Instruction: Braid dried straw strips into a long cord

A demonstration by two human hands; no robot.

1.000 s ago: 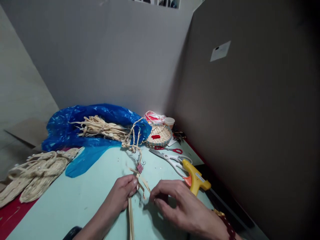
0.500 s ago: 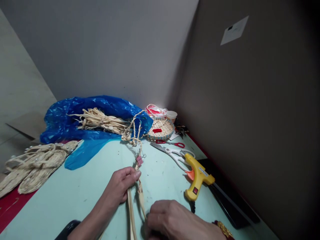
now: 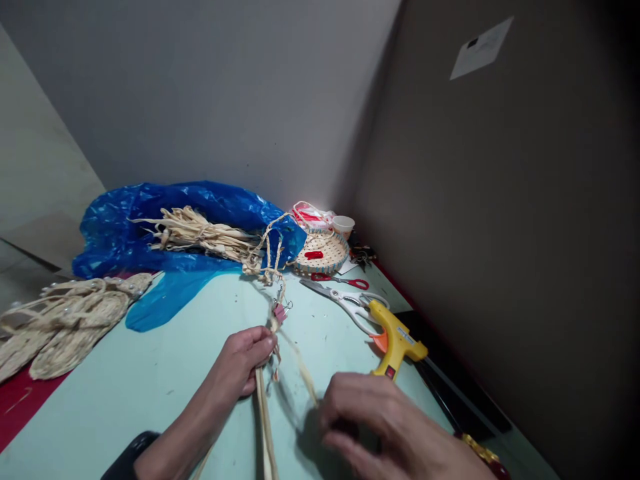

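My left hand (image 3: 243, 361) is closed on pale straw strips (image 3: 264, 420) that run toward me along the light green table (image 3: 125, 393). Just beyond its fingertips a small pink binder clip (image 3: 281, 312) grips the braided end of the straw. My right hand (image 3: 380, 427) is closed in a pinch on one thin straw strand (image 3: 303, 368), pulled out to the right of the other strips. That hand is blurred at the bottom edge.
A blue plastic bag (image 3: 165, 227) with a bundle of straw (image 3: 200, 237) lies at the back. Woven straw sandals (image 3: 65, 320) rest at the left. A yellow glue gun (image 3: 397, 337), white-handled scissors (image 3: 345, 303), red scissors (image 3: 345, 280), a small woven basket (image 3: 323, 253) and a cup (image 3: 344, 225) lie to the right.
My right hand has swung from near the centre strips out to the right, drawing one strand away from the others. My left hand has stayed on the straw.
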